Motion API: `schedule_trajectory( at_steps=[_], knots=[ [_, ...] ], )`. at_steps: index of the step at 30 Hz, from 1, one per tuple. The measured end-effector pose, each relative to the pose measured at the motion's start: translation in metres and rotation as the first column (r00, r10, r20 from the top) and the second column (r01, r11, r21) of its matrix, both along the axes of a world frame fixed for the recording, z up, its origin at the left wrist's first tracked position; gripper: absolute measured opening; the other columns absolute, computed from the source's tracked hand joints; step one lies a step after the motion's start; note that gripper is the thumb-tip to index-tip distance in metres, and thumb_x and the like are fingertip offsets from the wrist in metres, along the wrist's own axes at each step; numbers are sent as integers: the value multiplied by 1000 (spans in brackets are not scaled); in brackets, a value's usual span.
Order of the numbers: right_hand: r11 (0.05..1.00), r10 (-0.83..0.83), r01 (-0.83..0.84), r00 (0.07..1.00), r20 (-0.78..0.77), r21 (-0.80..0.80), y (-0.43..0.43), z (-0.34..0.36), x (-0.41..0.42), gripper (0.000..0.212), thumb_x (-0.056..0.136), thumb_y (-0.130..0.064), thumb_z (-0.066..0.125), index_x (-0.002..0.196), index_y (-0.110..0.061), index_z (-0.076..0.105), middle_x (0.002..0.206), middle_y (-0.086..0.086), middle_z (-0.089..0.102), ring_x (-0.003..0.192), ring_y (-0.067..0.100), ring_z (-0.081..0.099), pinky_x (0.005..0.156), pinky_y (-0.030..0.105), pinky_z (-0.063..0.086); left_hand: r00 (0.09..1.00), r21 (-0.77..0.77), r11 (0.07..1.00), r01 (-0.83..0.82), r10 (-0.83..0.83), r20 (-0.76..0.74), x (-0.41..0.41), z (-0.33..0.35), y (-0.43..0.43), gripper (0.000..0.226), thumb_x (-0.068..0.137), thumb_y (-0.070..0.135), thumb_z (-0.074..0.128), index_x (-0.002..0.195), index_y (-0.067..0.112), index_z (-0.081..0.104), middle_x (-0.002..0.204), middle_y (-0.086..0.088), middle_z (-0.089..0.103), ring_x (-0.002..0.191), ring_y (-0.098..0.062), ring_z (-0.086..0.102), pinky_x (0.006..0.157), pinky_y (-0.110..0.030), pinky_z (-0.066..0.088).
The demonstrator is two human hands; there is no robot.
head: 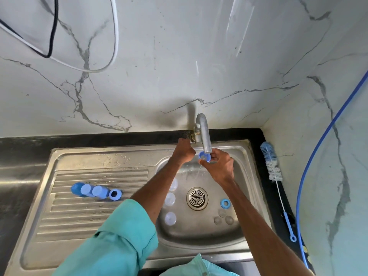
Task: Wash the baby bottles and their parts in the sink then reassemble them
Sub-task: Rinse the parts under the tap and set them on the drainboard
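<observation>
My right hand (219, 166) pinches a blue bottle ring (204, 156) right under the tap spout (205, 136); a thin stream of water runs off it. My left hand (184, 149) grips the tap's handle at the base of the spout, fingers curled. Down in the sink basin (199, 230) lie three clear bottles (170, 218) along the left wall, another blue ring (225, 203) right of the drain (197, 198), and three clear teats (223, 218). On the drainboard (79, 216) sit several blue caps and rings (95, 191) in a row.
A blue and white bottle brush (272, 166) lies on the black counter right of the sink. A blue hose (318, 148) runs down the right wall. White and black cables (49, 46) hang on the marble wall at the upper left.
</observation>
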State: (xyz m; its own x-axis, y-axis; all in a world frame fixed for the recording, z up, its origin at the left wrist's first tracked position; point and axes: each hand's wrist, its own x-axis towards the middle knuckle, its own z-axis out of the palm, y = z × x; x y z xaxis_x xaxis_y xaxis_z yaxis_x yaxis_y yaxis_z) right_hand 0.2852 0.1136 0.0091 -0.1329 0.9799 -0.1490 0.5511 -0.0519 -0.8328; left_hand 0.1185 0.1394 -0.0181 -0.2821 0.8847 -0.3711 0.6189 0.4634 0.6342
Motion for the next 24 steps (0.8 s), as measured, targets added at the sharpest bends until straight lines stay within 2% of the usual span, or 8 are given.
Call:
schedule_trajectory(
  at_steps=[6,9,13,16,18,20,22,24],
  knots=[
    [999,26,-27,1000,-9,-30,0,-8,2,30,73,-27,93,97,-29,76,88,-14,76,82,4,75,82,34,64,998,-51,999,-19,22,62,-10,-9,7,53,88,-13,54,140,0,53,143,-16,57,136,-29,52,103,-32,46],
    [999,18,-19,1000,-20,-48,3,-10,4,32,73,-30,93,102,-25,78,91,-12,77,84,4,75,81,30,63,990,-29,994,-108,110,92,-14,-7,13,47,85,-13,52,127,4,63,129,-11,67,118,-25,63,84,-30,55],
    [997,8,-11,999,-48,-74,5,-11,5,32,74,-29,91,103,-26,78,92,-13,78,84,2,74,80,25,62,982,75,992,-102,89,165,-6,10,26,26,88,-4,56,106,7,71,112,-9,76,90,-13,68,71,-19,53],
    [994,32,-36,999,-42,-105,2,-9,6,33,79,-33,88,107,-26,74,94,-14,77,82,0,73,70,14,57,959,82,991,-104,79,271,1,14,25,38,85,0,62,122,5,67,105,-7,75,88,-15,67,72,-22,51],
    [970,26,-60,988,-149,-233,0,-6,6,32,87,-32,81,116,-24,71,98,-5,77,79,7,74,65,23,60,891,61,989,-138,97,444,1,17,14,42,85,-4,62,127,0,62,94,-6,72,84,-15,66,70,-25,54],
    [894,-89,-73,938,-335,-443,-5,1,6,28,99,-27,67,125,-15,68,101,10,74,76,18,73,63,32,62,790,48,985,-166,104,604,4,18,-3,28,91,-5,61,118,4,61,99,-5,70,89,-19,70,79,-34,63],
    [791,-237,-73,879,-414,-607,-12,7,8,30,106,-28,53,117,-5,67,89,15,72,67,21,67,58,31,57,712,8,980,-197,138,688,13,22,-28,20,96,-6,59,106,11,62,102,-10,69,90,-22,71,81,-35,64],
    [690,-311,-126,838,-448,-713,-18,10,14,38,107,-35,47,107,-2,66,77,14,66,57,20,59,50,28,47,647,-46,972,-229,187,739,24,22,-56,17,97,-4,60,111,2,66,101,-10,70,84,-19,71,70,-27,63]
  ],
)
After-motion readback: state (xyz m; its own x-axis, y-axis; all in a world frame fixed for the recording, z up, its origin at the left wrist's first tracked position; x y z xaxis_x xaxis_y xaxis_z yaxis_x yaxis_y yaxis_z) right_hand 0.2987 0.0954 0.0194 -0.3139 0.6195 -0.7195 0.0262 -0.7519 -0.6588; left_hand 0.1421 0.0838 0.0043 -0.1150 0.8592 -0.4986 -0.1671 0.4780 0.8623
